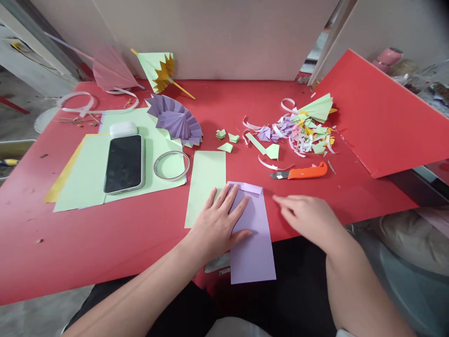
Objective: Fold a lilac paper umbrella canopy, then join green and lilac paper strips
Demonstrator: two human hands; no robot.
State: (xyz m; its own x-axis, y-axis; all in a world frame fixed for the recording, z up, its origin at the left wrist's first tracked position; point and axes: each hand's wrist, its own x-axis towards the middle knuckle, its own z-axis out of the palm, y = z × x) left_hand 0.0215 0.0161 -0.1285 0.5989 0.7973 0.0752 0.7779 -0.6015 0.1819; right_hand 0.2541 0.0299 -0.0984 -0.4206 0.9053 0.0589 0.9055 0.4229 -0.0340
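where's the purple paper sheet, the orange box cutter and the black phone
purple paper rectangle (256, 248), head view, on its bare lower half
orange-handled utility knife (308, 171), head view, on the handle
black-screened smartphone (124, 163), head view, middle of the screen

Left hand (217, 224) flat on purple paper strip (254, 243), right hand (308, 217) beside it, empty.

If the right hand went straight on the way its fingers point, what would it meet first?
The right hand points left, so it would probably first meet the right edge of the purple paper near its folded top, which the left hand presses down.
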